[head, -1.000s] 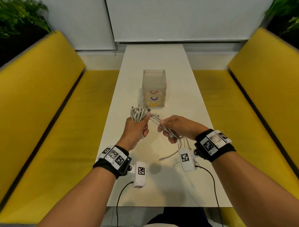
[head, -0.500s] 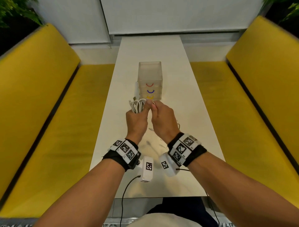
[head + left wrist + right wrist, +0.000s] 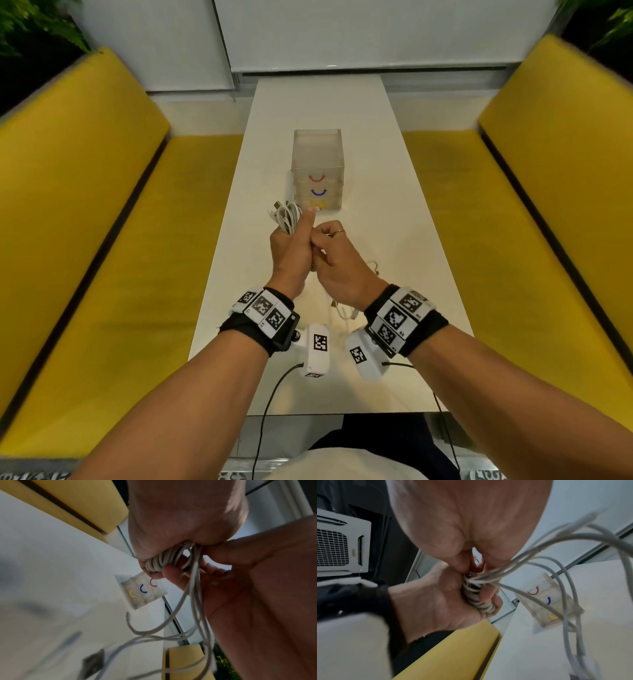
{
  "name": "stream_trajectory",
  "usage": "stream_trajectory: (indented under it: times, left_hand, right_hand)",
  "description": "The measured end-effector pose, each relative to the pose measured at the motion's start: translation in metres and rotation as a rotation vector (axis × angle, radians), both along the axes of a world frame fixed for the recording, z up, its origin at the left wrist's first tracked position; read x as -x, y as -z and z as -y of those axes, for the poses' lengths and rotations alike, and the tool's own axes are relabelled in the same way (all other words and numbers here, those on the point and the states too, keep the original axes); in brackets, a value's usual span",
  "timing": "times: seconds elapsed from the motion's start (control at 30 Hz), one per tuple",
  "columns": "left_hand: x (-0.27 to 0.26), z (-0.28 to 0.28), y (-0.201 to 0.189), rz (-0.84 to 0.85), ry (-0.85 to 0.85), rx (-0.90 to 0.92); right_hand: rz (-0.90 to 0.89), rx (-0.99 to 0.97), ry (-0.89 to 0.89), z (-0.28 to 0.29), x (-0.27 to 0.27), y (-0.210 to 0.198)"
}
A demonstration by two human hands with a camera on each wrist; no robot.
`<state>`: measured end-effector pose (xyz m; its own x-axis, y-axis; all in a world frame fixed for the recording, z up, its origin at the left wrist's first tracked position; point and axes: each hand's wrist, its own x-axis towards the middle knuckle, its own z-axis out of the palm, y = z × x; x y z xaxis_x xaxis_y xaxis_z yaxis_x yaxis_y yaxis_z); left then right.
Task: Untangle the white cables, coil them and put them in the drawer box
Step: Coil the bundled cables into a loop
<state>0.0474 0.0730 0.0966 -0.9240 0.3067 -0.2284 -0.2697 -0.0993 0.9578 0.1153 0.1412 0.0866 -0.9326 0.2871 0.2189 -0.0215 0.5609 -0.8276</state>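
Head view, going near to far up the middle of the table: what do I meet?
Left wrist camera → loose cable ends → left hand gripping the coil → white cable coil → drawer box.

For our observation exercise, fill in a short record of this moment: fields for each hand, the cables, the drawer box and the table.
left hand: grips the coil, thumb raised
right hand: pinches loose strands beside the left hand
cables: white, partly coiled; loose ends hang from the hands
drawer box: clear, upright on the table beyond the hands, three drawers all shut, handles red, blue, yellow from top down
table: white, between yellow benches; a cable end lies on it near the right wrist
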Motion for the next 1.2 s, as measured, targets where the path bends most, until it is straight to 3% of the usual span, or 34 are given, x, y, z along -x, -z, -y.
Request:
stream_trajectory:
  times: [0.13,0.27,0.33,0.47,0.57,0.73,0.9,1.2]
  left_hand:
    - [0.004,-0.004,-0.004,0.015,-0.062,-0.021]
    - [0.01,-0.002,-0.006,0.03,-0.06,-0.024]
    - [0.014,-0.001,-0.008,0.037,-0.05,-0.054]
    - [0.015,0.001,-0.012,-0.007,0.002,-0.094]
    - [0.016,0.003,-0.012,0.001,0.064,-0.13]
    - [0.02,0.007,-0.006,0.025,0.094,-0.132]
    - [0.017,0.007,-0.005,0.077,0.1,-0.166]
    - [0.021,0.016,-0.002,0.091,0.113,-0.261]
  right_hand:
    - [-0.139,-0.028,0.134,0.004,-0.01,0.006]
    - [-0.19,0.294,0.308,0.0,-0.014,0.007]
    - [-0.109,0.418,0.363,-0.01,-0.012,0.007]
    - [0.175,0.757,0.039,-0.028,-0.01,0.006]
    - [0.149,0.852,-0.08,-0.03,-0.012,0.008]
    - [0.208,0.625,-0.063,-0.02,-0.011,0.008]
    - [0.2,0.518,-0.047,-0.019,-0.018,0.017]
    - [0.231,0.207,-0.132,-0.023,-0.043,0.045]
